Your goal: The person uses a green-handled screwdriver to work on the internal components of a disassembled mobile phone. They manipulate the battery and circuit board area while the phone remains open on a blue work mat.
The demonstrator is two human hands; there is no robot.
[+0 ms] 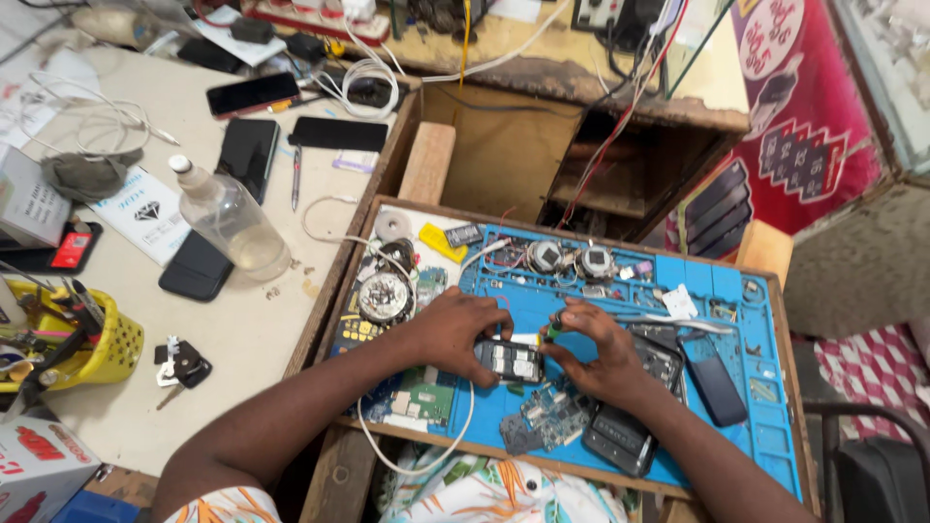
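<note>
My left hand grips the left end of a small opened phone that lies on the blue work mat. My right hand rests over the phone's right end and pinches a small green-handled tool just above it. Loose circuit boards lie in front of the phone. A dark phone shell sits under my right wrist.
A wooden tray holds the mat, small round parts, tweezers and a dark phone. On the table to the left stand a clear bottle, several phones, a yellow basket and keys.
</note>
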